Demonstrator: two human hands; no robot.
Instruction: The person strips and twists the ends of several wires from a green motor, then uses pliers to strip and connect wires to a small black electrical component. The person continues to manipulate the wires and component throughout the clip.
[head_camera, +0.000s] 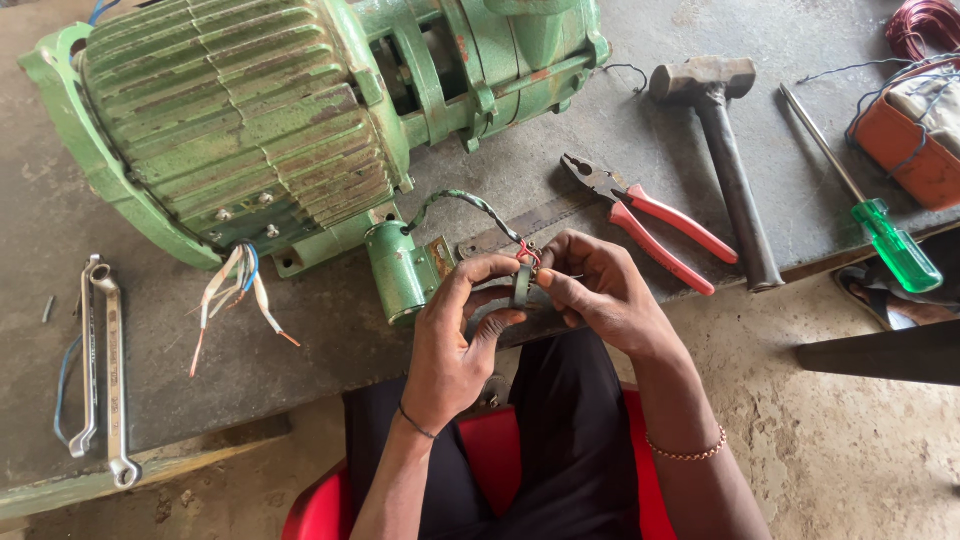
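Both my hands meet at the bench's front edge around a small dark ring-shaped part (521, 284). My left hand (455, 335) pinches it from the left, and my right hand (598, 292) grips it from the right. A twisted wire (465, 201) with red ends runs from the part up to a big green ribbed electric motor (250, 110) lying on the bench. A small green cylinder (396, 270) on the motor's base sits just left of my hands.
Red-handled pliers (650, 220), a hammer (725, 140) and a green-handled screwdriver (870, 215) lie on the right. Loose motor leads (235, 295) and spanners (105, 370) lie on the left. An orange box with wire (915, 135) stands far right. I sit on a red chair (320, 510).
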